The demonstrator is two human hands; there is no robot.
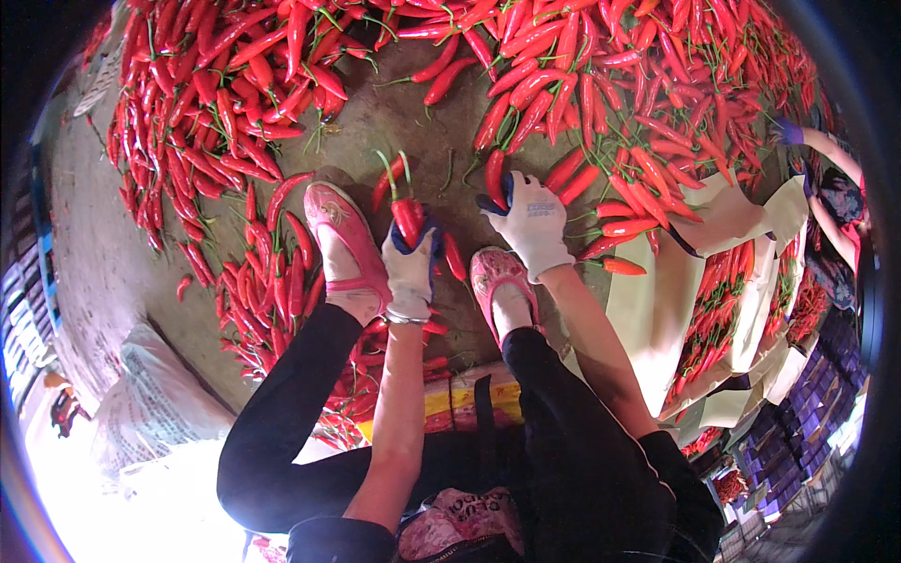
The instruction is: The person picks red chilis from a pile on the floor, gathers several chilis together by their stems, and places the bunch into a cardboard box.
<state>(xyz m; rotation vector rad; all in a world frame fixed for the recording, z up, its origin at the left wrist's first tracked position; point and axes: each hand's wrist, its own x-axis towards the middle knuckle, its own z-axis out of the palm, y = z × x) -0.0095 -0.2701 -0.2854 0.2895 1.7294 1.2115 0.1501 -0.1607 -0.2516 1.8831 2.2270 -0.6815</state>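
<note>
My left hand (410,267), in a white glove with a blue palm, is closed around red chili peppers (407,218); their green stems point up and away from me. Just past my right shoe, my right hand (533,220) wears the same kind of glove. Its thumb and forefinger are closed on a single red chili pepper (495,176). More loose chilies (572,174) lie beside the right fingers. One chili (454,255) rests on the floor between my hands, close to the left glove.
Large heaps of red chilies (235,84) spread over the grey floor (394,122). At right stands a box lined with pale paper (657,291), holding chilies. Another person's arm (831,155) reaches in at far right. A white sack (155,394) lies at left. My pink shoes (343,230) flank the left hand.
</note>
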